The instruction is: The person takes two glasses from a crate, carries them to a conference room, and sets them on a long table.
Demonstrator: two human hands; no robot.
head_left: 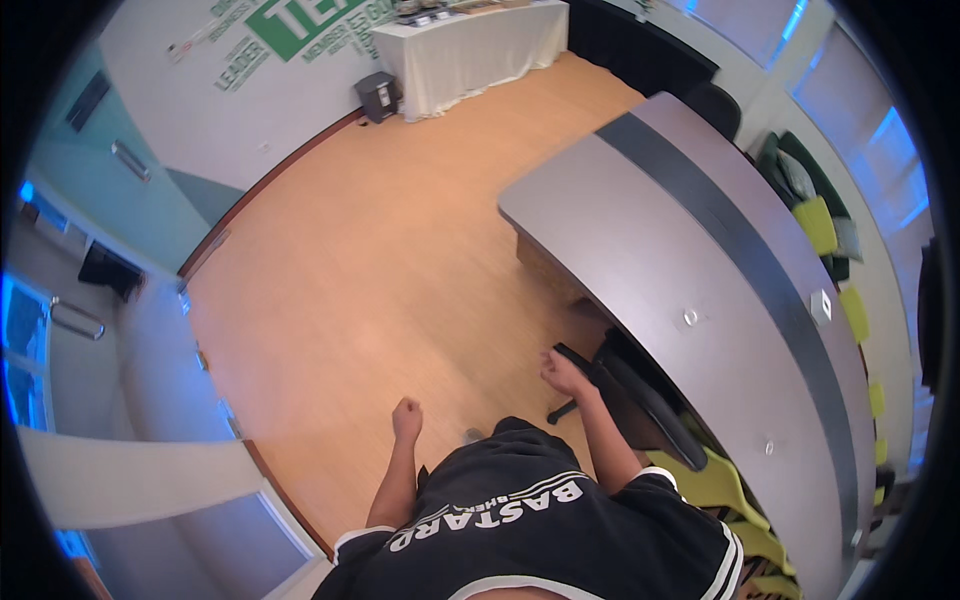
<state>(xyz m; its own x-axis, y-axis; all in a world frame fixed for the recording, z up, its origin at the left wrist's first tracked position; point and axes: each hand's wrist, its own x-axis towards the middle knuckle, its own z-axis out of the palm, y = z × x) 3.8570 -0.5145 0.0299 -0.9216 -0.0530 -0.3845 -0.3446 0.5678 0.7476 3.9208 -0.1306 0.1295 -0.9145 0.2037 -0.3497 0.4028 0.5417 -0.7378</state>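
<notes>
Because the right hand (560, 373) hangs just beside the black chair (652, 412), near right, an arm swing could bump it. The left hand (407, 414) is curled into a fist, nothing visible inside; the right's grip is unclear. Contents of the clear glasses (690, 318) on the table (615, 215) and the far bin (378, 98) don't show.

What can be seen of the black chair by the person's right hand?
The black chair stands on the wooden floor, against or just under the edge of the long grey table. A dark, curved part like a backrest, an armrest and one foot of its base show; the rest is hidden. Its material is unclear. The right hand is beside the armrest; whether they touch cannot be told.
</notes>
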